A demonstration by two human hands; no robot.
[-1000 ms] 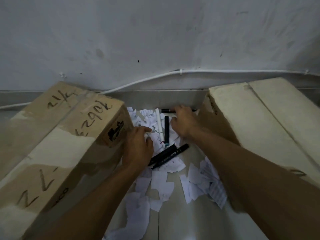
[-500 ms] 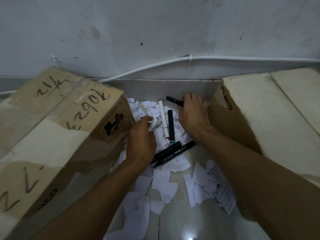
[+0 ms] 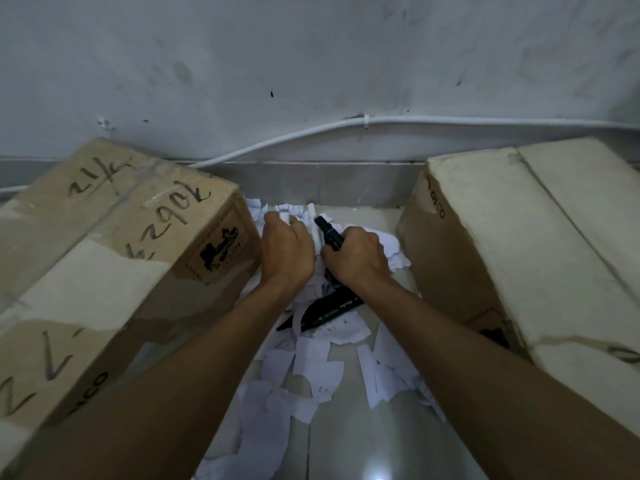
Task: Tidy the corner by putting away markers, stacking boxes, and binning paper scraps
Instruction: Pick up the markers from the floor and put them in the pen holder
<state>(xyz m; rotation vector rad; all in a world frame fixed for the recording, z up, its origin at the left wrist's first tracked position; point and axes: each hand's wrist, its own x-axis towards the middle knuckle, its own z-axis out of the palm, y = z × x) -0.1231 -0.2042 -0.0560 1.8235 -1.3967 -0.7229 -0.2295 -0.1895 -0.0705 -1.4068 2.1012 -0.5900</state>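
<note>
Two cardboard boxes flank a strip of floor: the left box (image 3: 104,271) with black handwriting, the right box (image 3: 519,244) paler. Between them lie torn white paper scraps (image 3: 311,365) and markers. My right hand (image 3: 356,261) is closed around a black marker (image 3: 329,232) whose tip sticks out toward the wall. My left hand (image 3: 285,251) is curled around a small white marker (image 3: 284,216) at its fingertips. Another white marker (image 3: 316,226) lies between the two hands. Two black markers (image 3: 329,308) rest on the scraps below my right wrist.
A grey wall with a skirting board (image 3: 329,181) closes the far side, and a white cable (image 3: 311,133) runs along it. Glossy floor tiles (image 3: 363,445) show toward me, partly covered with scraps.
My right hand came back from the wall with a black marker in its grip. My left hand reached forward and closed on a white marker. Both hands now sit close together.
</note>
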